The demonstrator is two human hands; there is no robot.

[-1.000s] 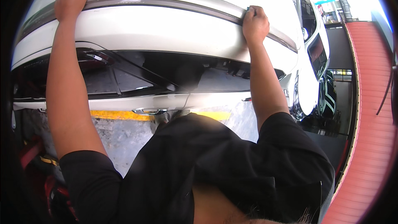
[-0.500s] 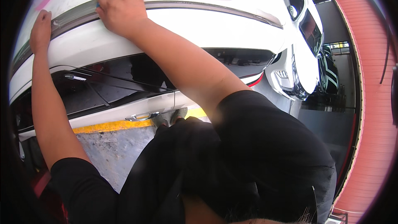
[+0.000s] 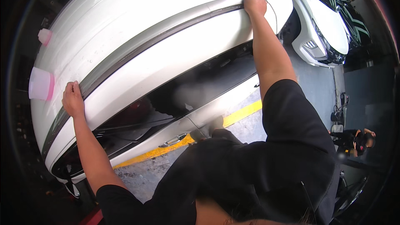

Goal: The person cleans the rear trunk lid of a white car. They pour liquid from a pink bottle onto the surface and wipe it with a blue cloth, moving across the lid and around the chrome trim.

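Observation:
A white car's roof (image 3: pixel 137 16) spreads before me, edged by a long grey-and-dark roof rail trim (image 3: pixel 156 37). My left hand (image 3: pixel 73 100) rests on this trim at the left, fingers bent over it and pressed together. At the trim's far right end, my right hand (image 3: pixel 255 3) is closed, its fingers curled at the roof edge. Whatever lies under those fingers is hidden. Thin dark lines curve across the white surface beside the right hand. Below the roof run the dark side windows (image 3: pixel 200 87) and a chrome door handle (image 3: pixel 173 140).
Two pale tubs with pink, one larger (image 3: pixel 41 84) and one smaller (image 3: pixel 44 36), sit on the roof at left. Another white car (image 3: pixel 318 29) stands close at right. A person (image 3: pixel 354 139) in dark clothes is farther right. A yellow line (image 3: pixel 243 113) crosses the floor.
My right hand has travelled far to the right along the roof trim, so my hands are wider apart. The view has shifted, bringing the tubs and the other person into sight.

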